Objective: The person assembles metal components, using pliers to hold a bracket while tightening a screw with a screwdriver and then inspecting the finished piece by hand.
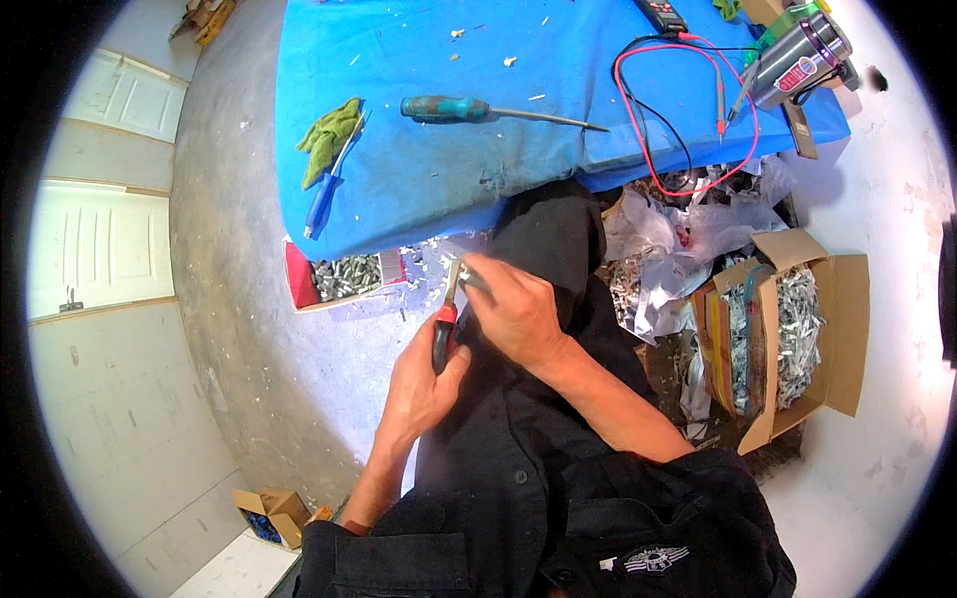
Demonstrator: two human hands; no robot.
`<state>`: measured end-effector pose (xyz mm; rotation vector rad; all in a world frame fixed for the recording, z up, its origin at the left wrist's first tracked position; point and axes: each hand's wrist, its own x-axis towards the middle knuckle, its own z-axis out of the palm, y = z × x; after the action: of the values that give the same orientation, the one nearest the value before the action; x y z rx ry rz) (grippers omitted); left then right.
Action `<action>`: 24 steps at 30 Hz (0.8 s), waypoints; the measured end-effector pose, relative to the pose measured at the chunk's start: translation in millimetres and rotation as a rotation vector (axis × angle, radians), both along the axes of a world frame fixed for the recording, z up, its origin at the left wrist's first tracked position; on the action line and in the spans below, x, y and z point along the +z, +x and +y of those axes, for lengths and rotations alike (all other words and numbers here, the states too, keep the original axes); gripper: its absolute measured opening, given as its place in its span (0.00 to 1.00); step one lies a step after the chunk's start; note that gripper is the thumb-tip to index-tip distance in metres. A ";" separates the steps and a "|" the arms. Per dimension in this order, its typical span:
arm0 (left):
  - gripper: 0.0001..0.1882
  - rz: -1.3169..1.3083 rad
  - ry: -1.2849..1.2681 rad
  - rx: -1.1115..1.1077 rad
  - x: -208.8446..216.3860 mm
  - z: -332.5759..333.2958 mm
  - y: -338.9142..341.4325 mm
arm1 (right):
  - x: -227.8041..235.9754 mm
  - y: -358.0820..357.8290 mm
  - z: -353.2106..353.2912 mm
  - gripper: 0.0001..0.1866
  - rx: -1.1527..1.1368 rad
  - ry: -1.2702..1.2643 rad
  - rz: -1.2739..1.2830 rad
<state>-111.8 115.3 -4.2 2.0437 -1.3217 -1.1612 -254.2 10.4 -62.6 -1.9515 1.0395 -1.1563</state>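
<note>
Head view: near centre, our left hand (417, 387) wraps the red-and-black tool (445, 329), likely steadying its blade (453, 279) toward twelve o'clock; our right hand (516, 311) curls at two o'clock, its hold unclear.

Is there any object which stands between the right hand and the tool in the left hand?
Nothing visible does: the left hand holds the tool, and the right hand is close beside its metal end. Whether they touch, I cannot tell.
</note>
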 end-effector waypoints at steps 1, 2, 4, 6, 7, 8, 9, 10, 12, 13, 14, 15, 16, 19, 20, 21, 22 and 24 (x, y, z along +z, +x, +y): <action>0.27 0.005 0.007 0.003 0.6 -0.8 -1.1 | -0.3 0.1 -0.2 0.18 -0.005 -0.004 0.000; 0.27 0.007 0.015 0.008 1.6 -0.8 -1.6 | -0.1 0.6 -0.2 0.18 -0.007 -0.007 -0.004; 0.27 -0.019 -0.006 0.006 -2.0 0.7 -1.3 | -0.4 0.8 -0.4 0.17 -0.011 -0.015 -0.002; 0.26 -0.061 -0.021 0.001 -6.0 2.3 -0.9 | -1.2 1.1 -0.1 0.17 -0.015 -0.018 -0.005; 0.25 -0.091 -0.026 -0.002 -7.6 2.9 -0.1 | -2.0 1.6 0.1 0.17 -0.017 -0.019 -0.008; 0.24 -0.119 -0.032 -0.006 -8.7 3.4 0.4 | -2.7 1.7 0.4 0.17 -0.020 -0.020 -0.010; 0.23 -0.130 -0.018 -0.001 -8.7 2.9 0.6 | -1.8 1.3 0.4 0.18 -0.017 -0.010 -0.005; 0.21 -0.141 -0.004 0.004 -8.3 1.9 0.8 | 0.0 0.7 0.2 0.18 -0.015 0.001 0.000; 0.19 -0.153 -0.008 0.010 -10.7 2.3 2.5 | 0.0 0.2 0.1 0.18 -0.007 0.008 0.008; 0.17 -0.155 -0.026 0.011 -14.9 3.4 4.6 | -1.4 0.1 0.0 0.17 0.000 0.005 0.011; 0.16 -0.156 -0.043 0.013 -16.9 4.2 5.8 | -2.2 0.0 0.0 0.17 0.006 0.003 0.014; 0.16 -0.137 -0.052 0.018 -16.5 4.0 6.1 | -2.4 0.0 -0.2 0.16 0.010 -0.005 0.021; 0.15 -0.117 -0.060 0.023 -15.9 3.1 6.4 | -2.6 0.1 -0.4 0.16 0.013 -0.013 0.027; 0.14 -0.088 -0.080 0.028 -20.5 3.8 9.9 | -4.4 0.0 -0.5 0.15 0.028 -0.020 0.043; 0.14 -0.085 -0.084 0.029 -22.5 4.8 11.7 | -4.4 -0.4 -0.1 0.15 0.035 -0.019 0.046; 0.14 -0.090 -0.090 0.023 -24.3 5.5 13.7 | -4.4 -1.0 0.3 0.15 0.047 0.004 0.063; 0.14 -0.094 -0.095 0.017 -26.2 6.1 16.1 | -4.5 -1.8 0.7 0.15 0.058 0.027 0.080; 0.13 -0.116 -0.140 0.004 -32.5 8.7 22.0 | -7.2 -3.4 -0.2 0.13 0.089 0.055 0.087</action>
<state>-89.8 124.0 -36.7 2.0370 -1.4108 -0.9329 -257.6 10.2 -69.8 -1.9990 1.0073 -0.9914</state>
